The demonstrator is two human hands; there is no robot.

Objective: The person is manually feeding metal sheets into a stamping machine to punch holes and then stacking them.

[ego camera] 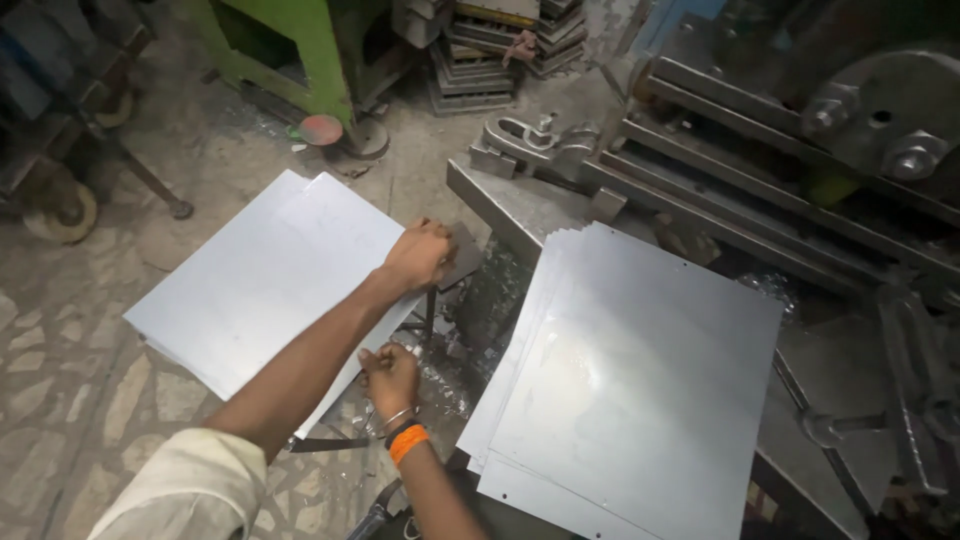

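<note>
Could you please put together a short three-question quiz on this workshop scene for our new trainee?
1. True or false: the left hand rests on the far edge of the left stack of metal sheets.
2. Which wrist wears the orange band: A) left, B) right?
3. Where does the right stack of metal sheets lie?

Key: 1 true. 2 B; the right hand is at the near edge of the left stack. 3 On the grey machine bed, apart from the left stack.

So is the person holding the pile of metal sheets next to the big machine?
No, both the left hand and the right hand grip the other stack of sheets, while the pile by the machine lies untouched.
</note>
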